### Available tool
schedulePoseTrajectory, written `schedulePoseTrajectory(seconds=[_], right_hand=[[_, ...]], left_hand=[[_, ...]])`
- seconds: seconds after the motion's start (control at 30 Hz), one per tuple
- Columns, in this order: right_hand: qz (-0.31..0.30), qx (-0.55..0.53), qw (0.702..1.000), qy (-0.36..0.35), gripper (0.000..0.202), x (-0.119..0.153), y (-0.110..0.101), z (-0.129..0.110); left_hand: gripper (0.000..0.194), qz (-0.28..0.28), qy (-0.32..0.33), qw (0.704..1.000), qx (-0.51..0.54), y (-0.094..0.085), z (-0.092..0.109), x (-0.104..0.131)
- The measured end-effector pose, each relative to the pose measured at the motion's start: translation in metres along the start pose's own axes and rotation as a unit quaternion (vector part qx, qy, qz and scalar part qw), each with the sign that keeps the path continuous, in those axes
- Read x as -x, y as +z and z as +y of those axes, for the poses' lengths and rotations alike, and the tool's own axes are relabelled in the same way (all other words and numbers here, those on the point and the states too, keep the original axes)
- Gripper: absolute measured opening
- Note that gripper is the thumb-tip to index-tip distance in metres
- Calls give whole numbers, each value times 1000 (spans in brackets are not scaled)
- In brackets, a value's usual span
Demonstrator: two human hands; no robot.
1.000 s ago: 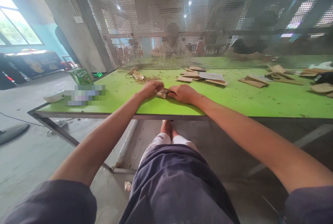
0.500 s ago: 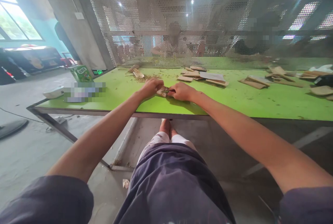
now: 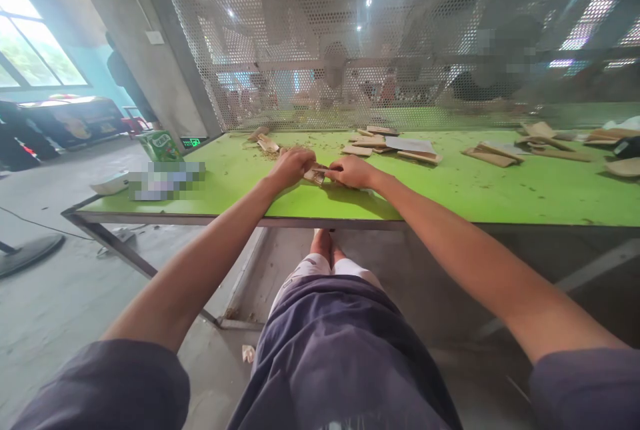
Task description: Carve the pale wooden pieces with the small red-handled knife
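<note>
Container: one green carton (image 3: 160, 145), upright at the left end of the green worktop (image 3: 225, 180). I cannot see into it. Beside it, nearer the front edge, lies a pale curved object (image 3: 110, 184), perhaps a shallow tray; its inside is too unclear to read. A pixelated patch hides whatever lies next to that.

Left grip (image 3: 294, 167): fingers curled in and nearly closed, on the near end of a small brown piece (image 3: 314, 177). The piece rests low at the worktop, between my two hands, near the front edge.

Right grip (image 3: 354, 171): thumb and fingers pinched together on a thin strip (image 3: 324, 171), which reaches across to the piece. Whether the strip is a tool or a loose sliver, I cannot tell.

Surroundings: brown crumbs (image 3: 311, 142) scattered just behind my left hand, with pale offcuts (image 3: 267, 143) beyond. Flat brown pieces (image 3: 367, 142) lie behind my right hand, a white sheet (image 3: 410, 145) among them. More brown pieces (image 3: 493, 155) lie farther right. A perforated panel (image 3: 320, 50) stands along the back.
</note>
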State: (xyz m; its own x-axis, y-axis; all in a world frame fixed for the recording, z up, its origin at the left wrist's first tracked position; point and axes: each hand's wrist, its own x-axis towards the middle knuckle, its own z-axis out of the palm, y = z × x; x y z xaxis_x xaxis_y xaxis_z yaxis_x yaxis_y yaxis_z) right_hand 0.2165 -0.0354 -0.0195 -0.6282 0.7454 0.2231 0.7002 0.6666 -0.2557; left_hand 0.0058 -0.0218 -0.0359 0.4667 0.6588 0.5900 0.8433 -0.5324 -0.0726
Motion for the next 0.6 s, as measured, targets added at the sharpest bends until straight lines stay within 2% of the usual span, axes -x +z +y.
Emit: schedulePoseTrajectory(seconds=[0.1,0.3,0.6], right_hand=[[61,81,994,-30,32,1,4,3],[68,147,986,-27,35,5,7,2],[65,191,979,-23,37,7,9,-5]], left_hand=[[19,-17,-38,999,0,1,-2,0],[15,-25,-104,994,-18,5,-7,-1],[18,-32,-116,992,-37,4,-6,-1]])
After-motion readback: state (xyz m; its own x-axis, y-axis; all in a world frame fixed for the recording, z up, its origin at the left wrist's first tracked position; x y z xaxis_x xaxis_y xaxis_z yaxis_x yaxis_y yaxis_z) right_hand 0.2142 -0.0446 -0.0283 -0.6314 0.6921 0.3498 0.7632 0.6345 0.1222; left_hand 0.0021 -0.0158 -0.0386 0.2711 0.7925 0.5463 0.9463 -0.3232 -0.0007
